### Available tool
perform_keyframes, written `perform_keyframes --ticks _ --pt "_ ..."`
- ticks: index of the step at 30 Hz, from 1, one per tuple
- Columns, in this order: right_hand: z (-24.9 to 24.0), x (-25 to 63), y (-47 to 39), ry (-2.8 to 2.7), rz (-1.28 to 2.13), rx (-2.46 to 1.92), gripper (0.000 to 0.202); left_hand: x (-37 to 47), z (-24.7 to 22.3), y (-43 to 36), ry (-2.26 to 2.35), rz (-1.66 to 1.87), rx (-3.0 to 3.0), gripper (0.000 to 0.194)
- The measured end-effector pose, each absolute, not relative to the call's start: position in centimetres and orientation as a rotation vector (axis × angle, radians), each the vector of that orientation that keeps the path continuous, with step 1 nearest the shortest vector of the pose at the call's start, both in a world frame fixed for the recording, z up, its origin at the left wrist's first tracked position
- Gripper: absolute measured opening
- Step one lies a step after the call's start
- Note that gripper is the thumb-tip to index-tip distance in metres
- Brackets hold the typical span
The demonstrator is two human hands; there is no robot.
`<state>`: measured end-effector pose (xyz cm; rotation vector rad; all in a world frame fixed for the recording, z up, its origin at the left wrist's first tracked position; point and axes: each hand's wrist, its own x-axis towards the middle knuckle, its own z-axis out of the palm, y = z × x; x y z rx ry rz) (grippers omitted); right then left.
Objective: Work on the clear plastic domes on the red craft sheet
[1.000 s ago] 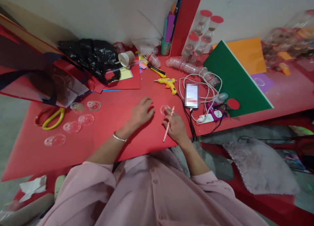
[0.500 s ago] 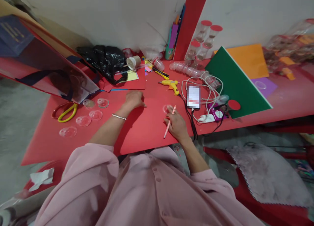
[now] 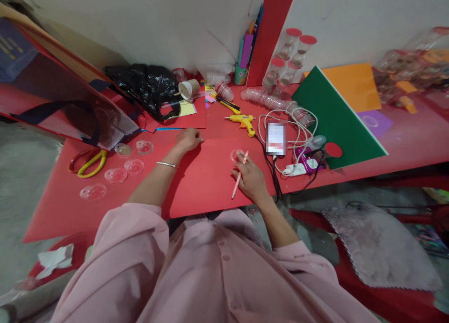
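My right hand (image 3: 250, 179) holds a pink pencil (image 3: 237, 185), slanted between its fingers. Its fingertips also rest on a clear round plastic lid (image 3: 233, 155), which lies flat on a red sheet (image 3: 206, 182). To the left, my left hand (image 3: 189, 139) leans on the same sheet with fingers loosely bent and apart, grasping nothing I can see. Several more clear plastic lids (image 3: 115, 175) lie left of my left forearm, beside yellow-handled scissors (image 3: 93, 166).
Beyond my hands are a yellow glue gun (image 3: 243, 121), a cutter knife (image 3: 228, 104) and a black plastic bag (image 3: 147, 89). A phone (image 3: 276, 139) with coiled white cable lies at right. A green board (image 3: 336, 121) and a large bag (image 3: 70, 89) flank the table.
My left hand has shifted slightly, its thumb drawn closer to the fingers. The right hand, pencil and lid stay about the same; the whole view has moved a little.
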<state>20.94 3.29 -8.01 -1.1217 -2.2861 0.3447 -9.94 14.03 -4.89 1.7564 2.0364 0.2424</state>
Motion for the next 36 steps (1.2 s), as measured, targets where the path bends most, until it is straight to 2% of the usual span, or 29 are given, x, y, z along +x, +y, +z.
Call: perform_keyframes --ticks 8,11,15,20,29,36 --pt "-7.7 19.0 4.2 -2.308 0.36 -1.081 0.019 -10.8 -3.8 14.5 2.162 0.299 1.859 0.015" --pt "-7.7 18.8 4.3 -2.279 0.38 -1.096 0.019 -8.3 -3.3 12.4 2.123 0.606 2.026 0.016" --pt "-7.7 19.1 4.4 -2.258 0.422 -1.116 0.025 -3.1 -3.6 9.2 1.68 0.95 1.998 0.02" --pt "-7.5 19.5 4.8 -2.272 0.419 -1.11 0.023 0.4 -5.5 7.7 1.402 1.008 1.938 0.021" --pt "-7.5 19.2 5.1 -2.313 0.489 -1.168 0.024 0.3 -7.7 8.5 1.459 1.048 1.934 0.024" --pt "-8.0 19.3 5.5 -2.362 0.347 -1.106 0.024 0.8 -8.7 9.3 1.453 1.195 1.898 0.034"
